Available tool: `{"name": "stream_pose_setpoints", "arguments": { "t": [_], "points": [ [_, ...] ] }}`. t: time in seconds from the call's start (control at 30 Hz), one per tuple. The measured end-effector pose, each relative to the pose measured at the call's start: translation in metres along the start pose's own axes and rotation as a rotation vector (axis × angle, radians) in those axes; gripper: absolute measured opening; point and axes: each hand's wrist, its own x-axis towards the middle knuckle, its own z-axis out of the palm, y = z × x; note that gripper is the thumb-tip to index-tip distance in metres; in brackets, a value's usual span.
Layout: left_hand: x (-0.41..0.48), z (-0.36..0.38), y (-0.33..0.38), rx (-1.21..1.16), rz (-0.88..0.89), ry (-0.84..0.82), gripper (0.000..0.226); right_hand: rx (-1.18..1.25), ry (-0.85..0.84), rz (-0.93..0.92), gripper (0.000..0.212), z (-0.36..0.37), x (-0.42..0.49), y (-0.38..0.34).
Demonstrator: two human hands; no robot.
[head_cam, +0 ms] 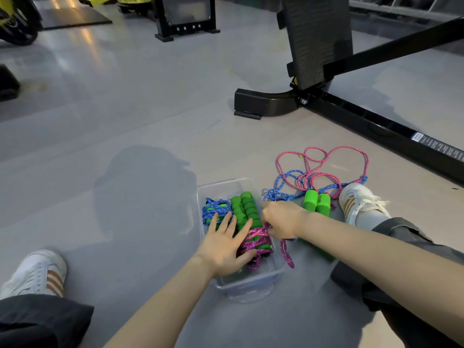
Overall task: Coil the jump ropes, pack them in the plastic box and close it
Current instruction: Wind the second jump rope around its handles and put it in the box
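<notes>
The grey floor (125, 109) carries a clear plastic box (247, 288), loose pink and blue ropes (301, 182) with green handles (316, 203) just beside it, and a black machine base (263, 102) beyond.

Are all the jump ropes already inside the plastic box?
No: a loose pink rope and blue rope with green handles lie on the floor beside the plastic box.

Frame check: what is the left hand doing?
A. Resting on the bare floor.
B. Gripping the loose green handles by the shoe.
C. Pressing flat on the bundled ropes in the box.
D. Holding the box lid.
C: the left hand lies with fingers spread on the bundled ropes inside the plastic box, while the right hand pinches the pink rope at its edge.
</notes>
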Motion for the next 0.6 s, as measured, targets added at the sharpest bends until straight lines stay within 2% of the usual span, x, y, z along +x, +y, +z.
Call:
{"name": "stream_pose_setpoints", "arguments": {
  "t": [0.1, 0.17, 0.23, 0.27, 0.33, 0.4, 0.47, 0.53, 0.6],
  "points": [
    [0.003, 0.002, -0.001, 0.025, -0.008, -0.023, 0.066, 0.296, -0.07, 0.108, 0.014, -0.012, 0.009, -0.007],
    [0.005, 0.004, -0.002, 0.016, 0.002, -0.015, 0.067, 0.704, -0.159, 0.196, 0.01, -0.019, 0.012, -0.011],
    [0.006, 0.005, -0.005, -0.028, 0.015, 0.02, 0.073, 1.111, -0.107, 0.305, 0.009, -0.019, 0.012, -0.014],
    [0.005, 0.003, -0.008, -0.057, 0.024, 0.036, 0.077, 1.193, -0.031, 0.345, 0.015, -0.014, 0.013, -0.016],
    [0.005, -0.002, -0.016, -0.169, 0.049, 0.06, 0.077, 1.016, 0.142, 0.374, 0.024, 0.002, 0.017, -0.018],
    [0.001, -0.009, -0.029, -0.414, 0.034, 0.126, 0.063, 0.761, 0.235, 0.397, 0.026, 0.019, 0.015, -0.021],
    [-0.006, -0.015, -0.037, -0.606, 0.012, 0.214, 0.048, 0.679, 0.316, 0.406, 0.027, 0.033, 0.012, -0.023],
    [-0.014, -0.021, -0.031, -0.694, 0.022, 0.228, 0.055, 0.589, 0.343, 0.387, 0.02, 0.036, 0.009, -0.03],
    [-0.017, -0.021, -0.016, -0.638, 0.048, 0.182, 0.065, 0.428, 0.291, 0.309, 0.013, 0.034, 0.006, -0.034]
  ]
}}
